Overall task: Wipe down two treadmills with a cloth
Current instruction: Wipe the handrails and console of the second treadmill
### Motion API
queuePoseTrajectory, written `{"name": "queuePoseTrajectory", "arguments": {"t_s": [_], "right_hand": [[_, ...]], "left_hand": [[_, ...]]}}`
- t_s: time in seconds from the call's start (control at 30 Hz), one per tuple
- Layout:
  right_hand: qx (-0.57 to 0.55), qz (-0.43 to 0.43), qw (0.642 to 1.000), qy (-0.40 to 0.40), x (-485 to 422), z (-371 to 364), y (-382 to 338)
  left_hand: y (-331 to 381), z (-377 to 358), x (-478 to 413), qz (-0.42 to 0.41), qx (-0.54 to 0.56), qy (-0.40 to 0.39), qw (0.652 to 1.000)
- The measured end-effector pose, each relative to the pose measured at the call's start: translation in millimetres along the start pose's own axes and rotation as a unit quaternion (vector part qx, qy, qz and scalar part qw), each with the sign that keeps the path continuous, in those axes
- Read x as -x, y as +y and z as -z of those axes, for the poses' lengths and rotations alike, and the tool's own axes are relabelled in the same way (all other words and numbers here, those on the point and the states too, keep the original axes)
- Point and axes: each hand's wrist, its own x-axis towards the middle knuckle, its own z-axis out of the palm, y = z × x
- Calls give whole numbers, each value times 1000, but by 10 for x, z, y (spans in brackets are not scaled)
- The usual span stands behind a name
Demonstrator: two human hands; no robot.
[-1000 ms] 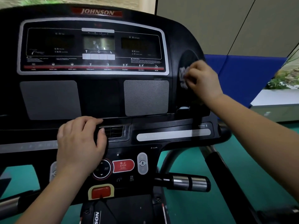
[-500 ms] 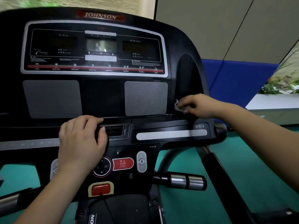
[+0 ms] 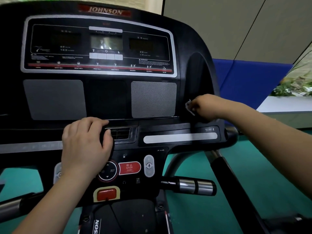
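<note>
Lower now, the right hand (image 3: 205, 108) pinches the soft, light cloth (image 3: 189, 107), bunched against the treadmill (image 3: 108, 98), whose ledge (image 3: 152, 123) the left hand (image 3: 84, 142) grips.

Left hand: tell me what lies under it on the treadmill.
The left hand holds the black console ledge, fingers curled beside the vent. Its wrist covers part of the round dial left of the STOP button. Whatever lies beneath the palm is hidden.
</note>
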Motion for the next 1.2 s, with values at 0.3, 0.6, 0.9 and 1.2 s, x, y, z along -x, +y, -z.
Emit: {"name": "queuePoseTrajectory", "arguments": {"t_s": [0.3, 0.6, 0.9, 1.2], "right_hand": [[-154, 54, 986, 38, -13, -130, 141], [96, -30, 990, -95, -49, -34, -100], [-265, 20, 960, 88, 224, -137, -127], [-113, 85, 970, 196, 256, -87, -858]], "left_hand": [[12, 13, -1, -6, 2, 3, 1000], [-19, 8, 2, -8, 8, 8, 1000], [6, 3, 12, -10, 2, 10, 1000], [19, -8, 10, -5, -7, 9, 1000]]}}
